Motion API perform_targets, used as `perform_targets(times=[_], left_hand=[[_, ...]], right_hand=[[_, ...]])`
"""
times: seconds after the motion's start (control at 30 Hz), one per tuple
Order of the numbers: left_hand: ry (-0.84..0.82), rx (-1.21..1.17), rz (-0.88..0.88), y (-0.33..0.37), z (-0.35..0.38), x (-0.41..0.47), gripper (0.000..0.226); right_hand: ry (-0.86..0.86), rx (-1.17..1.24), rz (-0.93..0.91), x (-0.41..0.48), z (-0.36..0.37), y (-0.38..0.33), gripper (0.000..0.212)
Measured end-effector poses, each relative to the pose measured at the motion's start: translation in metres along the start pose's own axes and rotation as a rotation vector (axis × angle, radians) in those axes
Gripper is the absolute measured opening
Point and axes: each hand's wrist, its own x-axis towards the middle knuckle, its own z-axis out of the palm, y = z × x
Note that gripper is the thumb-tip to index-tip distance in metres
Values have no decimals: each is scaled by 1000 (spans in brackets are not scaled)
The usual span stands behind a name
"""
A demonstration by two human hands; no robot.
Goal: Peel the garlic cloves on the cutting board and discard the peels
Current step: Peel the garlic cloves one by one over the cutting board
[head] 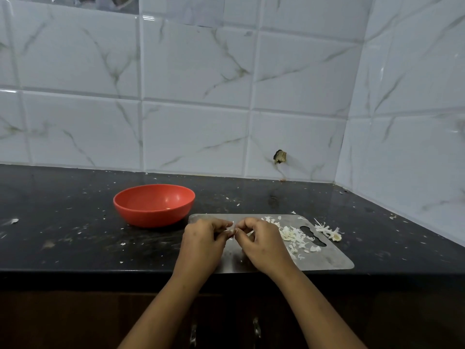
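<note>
Two hands meet over the left part of the cutting board [327,260], raised slightly above it.

Left hand [201,238]: fingers curled, grip pinching a small pale garlic clove [232,231] between thumb and fingertips.

Right hand [261,241]: fingers curled likewise, grip pinching the same piece from the opposite side. The fingertips of both hands nearly touch. Most of the piece is hidden by them, so it is probably a clove with skin on it, though only a pale sliver shows.

Board: flat grey metal sheet with a slot handle at its right end. It lies on the bench [75,222] near the front edge, with its long side running left to right.

Peels [293,234]: a loose white heap on the right half of the board, just right of the right hand. Some flakes reach the slot handle, and a few are scattered towards the front edge.

Stem end [329,233]: a dry, papery garlic remnant lying just off the board's right rear corner, on the bench.

Red bowl [154,205]: upright, just beside the board's left rear corner and behind the left hand. A small pale piece lies on its floor.

Bench: dark stone, speckled with white flecks of skin all over.

Tiled wall [196,71]: white, marble-patterned tiles behind and to the right, with a chipped hole [280,156] low down near the corner.

Cabinet front [256,328]: dark, below the bench edge.
</note>
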Motion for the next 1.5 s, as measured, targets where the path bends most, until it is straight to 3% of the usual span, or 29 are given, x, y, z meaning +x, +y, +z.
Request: perform_targets(times=[0.47,0.63,1.0,1.3,1.5], left_hand=[[-75,-158,-118,5,-7,-2,47],[-125,-135,-146,6,-4,1,32],[-238,-500,-297,6,-3,6,22],[-175,-635,-401,6,-7,8,13],[-177,-670,-439,8,-10,9,14]], right_hand=[[15,-45,-80,0,1,5,14],[33,-111,-93,-2,6,3,13],[77,-191,-100,-3,7,4,14],[67,-177,-166,-5,7,2,12],[56,-51,-82,-2,6,2,12]])
